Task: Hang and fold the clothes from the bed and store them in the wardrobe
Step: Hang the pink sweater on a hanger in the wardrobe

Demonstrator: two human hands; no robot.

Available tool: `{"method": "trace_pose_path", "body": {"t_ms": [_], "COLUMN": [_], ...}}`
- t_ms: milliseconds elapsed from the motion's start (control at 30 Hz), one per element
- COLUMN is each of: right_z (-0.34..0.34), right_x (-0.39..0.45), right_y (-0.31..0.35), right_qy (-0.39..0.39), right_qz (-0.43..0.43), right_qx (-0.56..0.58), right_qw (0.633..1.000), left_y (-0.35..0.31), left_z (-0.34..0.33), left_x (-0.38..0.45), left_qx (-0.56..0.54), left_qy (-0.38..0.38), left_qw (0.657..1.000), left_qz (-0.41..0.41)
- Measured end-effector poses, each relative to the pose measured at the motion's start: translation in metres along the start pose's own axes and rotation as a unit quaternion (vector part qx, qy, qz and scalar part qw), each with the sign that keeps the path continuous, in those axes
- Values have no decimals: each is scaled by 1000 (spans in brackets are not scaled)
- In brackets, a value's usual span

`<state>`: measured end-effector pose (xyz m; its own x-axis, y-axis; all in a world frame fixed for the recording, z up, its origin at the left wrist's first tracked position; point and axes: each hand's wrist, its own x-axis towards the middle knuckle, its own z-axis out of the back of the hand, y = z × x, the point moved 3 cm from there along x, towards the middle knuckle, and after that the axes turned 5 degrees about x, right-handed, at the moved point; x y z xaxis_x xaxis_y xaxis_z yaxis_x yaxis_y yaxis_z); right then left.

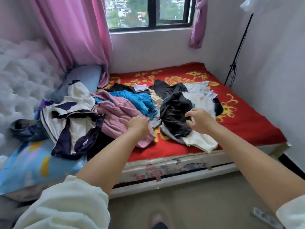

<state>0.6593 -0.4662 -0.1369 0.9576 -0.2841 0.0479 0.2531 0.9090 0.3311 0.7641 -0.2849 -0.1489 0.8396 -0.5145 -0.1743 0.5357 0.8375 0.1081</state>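
Observation:
A heap of clothes lies across the bed (244, 123), which has a red flowered cover. In the heap are a pink ribbed garment (115, 113), a black garment (175, 116), a blue one (137, 100), a cream top (201, 141) and a navy-and-white jacket (74, 123). My left hand (138, 126) grips the pink garment at its right edge. My right hand (199, 119) hovers over the black garment with its fingers loosely curled, holding nothing.
A blue patterned pillow (33, 164) and dark jeans (28, 129) lie at the bed's left end by a white tufted headboard (21, 76). Pink curtains (76, 33) frame the window (148, 12). A black stand (237, 53) leans against the right wall. Bare floor (189, 204) lies before the bed.

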Motion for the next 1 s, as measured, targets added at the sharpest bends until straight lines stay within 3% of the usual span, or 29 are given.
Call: {"method": "trace_pose_path", "body": {"t_ms": [267, 433, 600, 900, 1000], "right_z": [-53, -104, -174, -286, -325], "right_x": [139, 212, 293, 347, 338], "right_y": [-28, -41, -50, -69, -77], "right_qy": [148, 232, 311, 410, 433], "right_qz": [-68, -138, -161, -227, -222], "right_qx": [28, 184, 224, 221, 179], "right_qw": [986, 945, 909, 855, 855], "left_y": [49, 62, 82, 110, 120], "left_z": [-52, -82, -119, -194, -222], "left_x": [145, 205, 265, 317, 326], "left_qx": [-40, -89, -118, -91, -92], "left_qy": [118, 152, 181, 255, 252], "left_qw": [991, 983, 971, 949, 947], "left_qz": [43, 50, 105, 161, 177]}}
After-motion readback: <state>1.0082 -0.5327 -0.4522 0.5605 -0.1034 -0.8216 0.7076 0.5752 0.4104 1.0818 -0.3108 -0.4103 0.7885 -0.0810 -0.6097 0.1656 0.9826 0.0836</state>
